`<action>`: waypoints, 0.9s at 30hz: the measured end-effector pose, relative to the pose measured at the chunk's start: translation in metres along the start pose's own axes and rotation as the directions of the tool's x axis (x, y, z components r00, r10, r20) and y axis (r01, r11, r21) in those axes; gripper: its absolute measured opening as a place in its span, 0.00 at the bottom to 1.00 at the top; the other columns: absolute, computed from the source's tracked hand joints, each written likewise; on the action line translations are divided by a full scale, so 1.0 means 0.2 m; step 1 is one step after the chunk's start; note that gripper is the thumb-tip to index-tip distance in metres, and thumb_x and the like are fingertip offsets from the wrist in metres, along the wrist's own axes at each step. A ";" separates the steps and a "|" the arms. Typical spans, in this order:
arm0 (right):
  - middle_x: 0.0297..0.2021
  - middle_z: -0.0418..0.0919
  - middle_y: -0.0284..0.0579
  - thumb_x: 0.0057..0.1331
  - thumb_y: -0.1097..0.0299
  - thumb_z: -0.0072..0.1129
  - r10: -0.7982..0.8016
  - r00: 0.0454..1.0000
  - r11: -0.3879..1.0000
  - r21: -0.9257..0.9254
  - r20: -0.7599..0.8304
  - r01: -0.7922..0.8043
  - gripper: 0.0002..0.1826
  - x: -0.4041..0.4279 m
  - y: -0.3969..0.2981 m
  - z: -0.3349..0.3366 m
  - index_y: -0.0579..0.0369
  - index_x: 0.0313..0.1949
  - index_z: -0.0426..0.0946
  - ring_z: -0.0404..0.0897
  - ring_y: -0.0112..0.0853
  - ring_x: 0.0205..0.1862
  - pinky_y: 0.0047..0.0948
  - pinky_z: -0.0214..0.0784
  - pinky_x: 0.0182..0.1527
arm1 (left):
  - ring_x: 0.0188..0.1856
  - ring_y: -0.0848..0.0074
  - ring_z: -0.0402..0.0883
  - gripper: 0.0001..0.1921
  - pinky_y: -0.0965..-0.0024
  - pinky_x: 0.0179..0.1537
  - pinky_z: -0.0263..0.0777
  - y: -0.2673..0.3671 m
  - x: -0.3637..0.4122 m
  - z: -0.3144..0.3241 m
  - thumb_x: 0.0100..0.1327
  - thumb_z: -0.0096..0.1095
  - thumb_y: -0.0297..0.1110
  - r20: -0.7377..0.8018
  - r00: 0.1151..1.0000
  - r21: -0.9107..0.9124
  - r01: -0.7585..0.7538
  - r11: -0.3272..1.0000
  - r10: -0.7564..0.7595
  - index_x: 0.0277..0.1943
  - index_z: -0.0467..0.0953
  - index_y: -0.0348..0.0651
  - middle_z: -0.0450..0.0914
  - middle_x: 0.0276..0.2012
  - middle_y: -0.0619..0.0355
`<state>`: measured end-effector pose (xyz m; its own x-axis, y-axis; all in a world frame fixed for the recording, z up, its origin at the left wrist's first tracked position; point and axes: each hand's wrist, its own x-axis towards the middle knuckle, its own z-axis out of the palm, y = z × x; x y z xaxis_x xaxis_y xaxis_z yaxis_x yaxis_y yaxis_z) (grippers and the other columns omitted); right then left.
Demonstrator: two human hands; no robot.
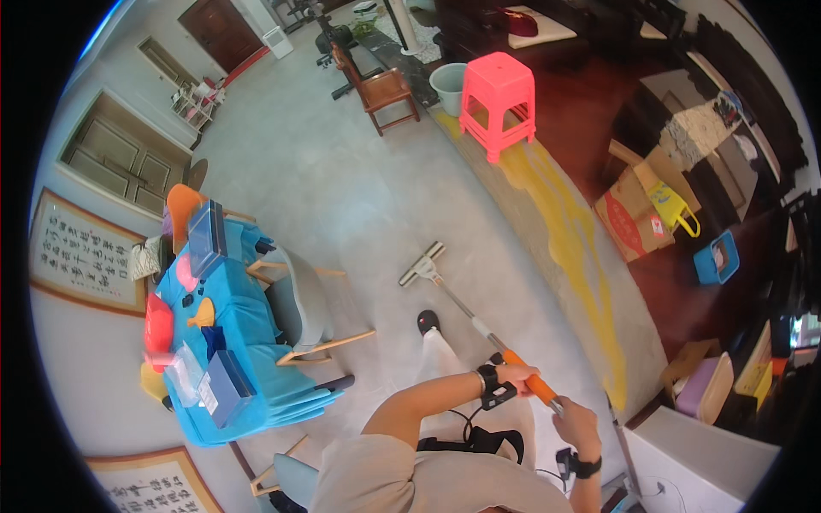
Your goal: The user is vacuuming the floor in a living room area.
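Observation:
Both of my hands are on the slanting pole of a flat-headed floor mop [458, 300]. My left hand [515, 378] is wrapped around the pole at its orange grip [540, 390]. Farther back, near the top end of the handle, my right hand [577, 423] grips the pole. The wide mop head [422, 264] rests on the grey floor [378, 211], ahead of my black shoe [428, 322]. Dark straps and devices sit on both wrists.
Left stands a table under a blue cloth [240, 308] holding boxes, with a grey chair [308, 301] beside it. A yellow-stained strip [564, 256] borders the floor on the right. Ahead are a pink plastic stool [499, 74], a grey bucket [449, 86] and a wooden chair [385, 90].

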<state>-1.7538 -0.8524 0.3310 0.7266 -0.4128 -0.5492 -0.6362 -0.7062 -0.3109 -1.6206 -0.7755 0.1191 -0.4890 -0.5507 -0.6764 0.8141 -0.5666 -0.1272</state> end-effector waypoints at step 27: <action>0.22 0.76 0.45 0.50 0.64 0.53 0.104 0.983 0.968 0.243 -0.149 -0.066 0.09 0.74 -0.73 0.58 0.53 0.30 0.72 0.76 0.40 0.24 0.37 0.67 0.26 | 0.44 0.71 0.72 0.13 0.68 0.47 0.66 0.47 -0.54 -0.97 0.57 0.53 0.37 -0.273 0.925 0.070 -0.256 0.964 0.265 0.43 0.65 0.44 0.72 0.41 0.57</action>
<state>-1.5833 -0.7446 0.2052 0.6870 -0.5649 -0.4571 -0.7264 -0.5163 -0.4536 -1.4314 -0.6502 0.0398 -0.1509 -0.4921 -0.8573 0.8883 -0.4481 0.1009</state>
